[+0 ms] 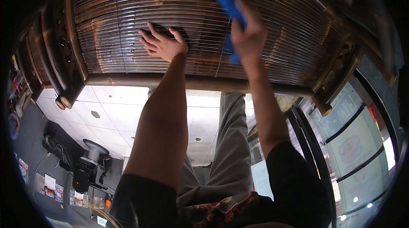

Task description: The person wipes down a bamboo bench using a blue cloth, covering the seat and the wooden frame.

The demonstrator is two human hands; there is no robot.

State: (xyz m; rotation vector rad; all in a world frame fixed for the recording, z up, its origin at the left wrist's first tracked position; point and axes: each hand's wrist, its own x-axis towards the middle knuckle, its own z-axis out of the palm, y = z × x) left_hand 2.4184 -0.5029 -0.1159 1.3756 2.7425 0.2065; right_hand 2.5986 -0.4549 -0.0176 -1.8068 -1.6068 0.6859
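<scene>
A bench seat of thin dark bamboo slats [198, 14] spreads before me, edged by a thick bamboo pole [198, 82]. My left hand [165, 44] rests on the slats left of the middle, palm down with its fingers spread, holding nothing. Further right, my right hand [250, 33] is blurred and grips a blue cloth [232, 7] over the slats. The cloth sticks out beyond the fingers and to the left of the hand. Part of it is hidden by the hand.
Bamboo armrest frames stand at the left [72, 33] and right [335, 68] ends. My legs in grey trousers [235, 125] are close to the front pole, above pale tiles [118, 116]. A black and silver machine [91, 164] is at lower left, glass panels [354, 141] at right.
</scene>
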